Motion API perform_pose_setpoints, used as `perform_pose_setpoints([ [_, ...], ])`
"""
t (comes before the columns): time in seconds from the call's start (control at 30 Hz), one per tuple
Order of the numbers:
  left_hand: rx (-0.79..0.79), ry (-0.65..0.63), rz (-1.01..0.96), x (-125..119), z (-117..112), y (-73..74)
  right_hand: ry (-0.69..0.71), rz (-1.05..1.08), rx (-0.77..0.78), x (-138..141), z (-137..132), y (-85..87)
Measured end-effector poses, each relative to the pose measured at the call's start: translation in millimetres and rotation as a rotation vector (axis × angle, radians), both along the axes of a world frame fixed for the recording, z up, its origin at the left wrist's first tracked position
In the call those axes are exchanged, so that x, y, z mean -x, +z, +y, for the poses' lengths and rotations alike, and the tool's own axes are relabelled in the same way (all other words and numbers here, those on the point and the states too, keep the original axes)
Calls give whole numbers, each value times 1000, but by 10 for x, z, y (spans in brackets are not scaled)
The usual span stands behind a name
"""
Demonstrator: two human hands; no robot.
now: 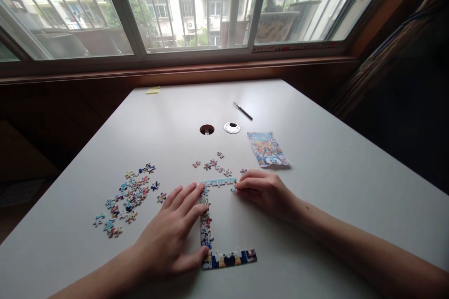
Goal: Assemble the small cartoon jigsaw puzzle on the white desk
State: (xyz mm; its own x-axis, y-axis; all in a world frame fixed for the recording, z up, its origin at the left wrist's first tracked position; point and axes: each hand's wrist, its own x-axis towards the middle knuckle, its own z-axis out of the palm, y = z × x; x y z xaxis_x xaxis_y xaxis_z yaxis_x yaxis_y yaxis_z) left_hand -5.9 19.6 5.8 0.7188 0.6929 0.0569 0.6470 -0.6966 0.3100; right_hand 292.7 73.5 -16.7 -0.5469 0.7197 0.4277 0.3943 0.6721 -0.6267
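A joined jigsaw puzzle border [229,260] lies on the white table, with its left side, top edge and bottom edge linked and its right side open. My left hand [173,231] rests with fingers spread, fingertips and thumb touching the border's left strip. At the top right end of the border, my right hand [268,191] pinches a small puzzle piece [234,188] against the edge; the fingers partly cover it. A pile of loose puzzle pieces [135,194] lies left of my left hand. Several more pieces [212,164] are scattered just beyond the top edge.
A printed picture sheet [268,149] lies beyond my right hand. Farther back are a pen [242,110], a round cable hole [206,129] and its metal cover [232,127]. Yellow tape [153,90] marks the far table edge, below a barred window [192,9].
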Motion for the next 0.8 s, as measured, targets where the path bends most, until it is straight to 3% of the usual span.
perform_pose_setpoints([
  [0.6, 11, 2, 56, -14, -1, 26, -72, -123, -47, 42, -26, 21],
  [0.8, 6, -1, 47, -9, 7, 11, -77, -93, -161, 49, 7, 70],
])
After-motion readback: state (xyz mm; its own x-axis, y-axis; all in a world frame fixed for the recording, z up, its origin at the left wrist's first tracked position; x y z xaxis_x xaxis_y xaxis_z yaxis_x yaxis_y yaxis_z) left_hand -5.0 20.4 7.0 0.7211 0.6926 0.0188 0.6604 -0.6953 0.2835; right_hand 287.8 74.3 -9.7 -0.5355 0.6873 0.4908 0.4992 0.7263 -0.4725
